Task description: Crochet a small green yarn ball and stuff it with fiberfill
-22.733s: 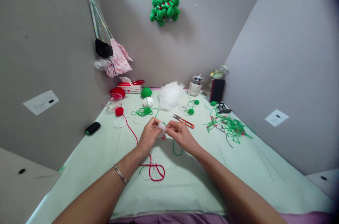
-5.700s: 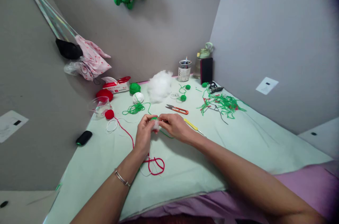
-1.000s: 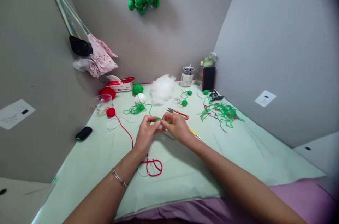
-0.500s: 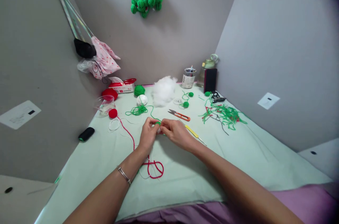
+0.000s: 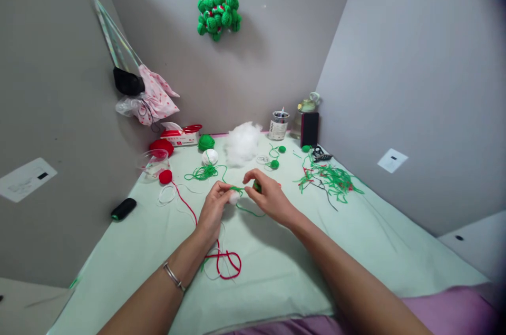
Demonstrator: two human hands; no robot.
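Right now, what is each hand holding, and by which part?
The left hand pinches a small white tuft at its fingertips. The right hand holds a small green piece between thumb and fingers; the exact grip point is hidden.

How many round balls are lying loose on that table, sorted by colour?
Red balls: 2
Green balls: 4
White ball: 1
Total: 7
Not counted: the white tuft in the left hand, the green piece in the right hand.
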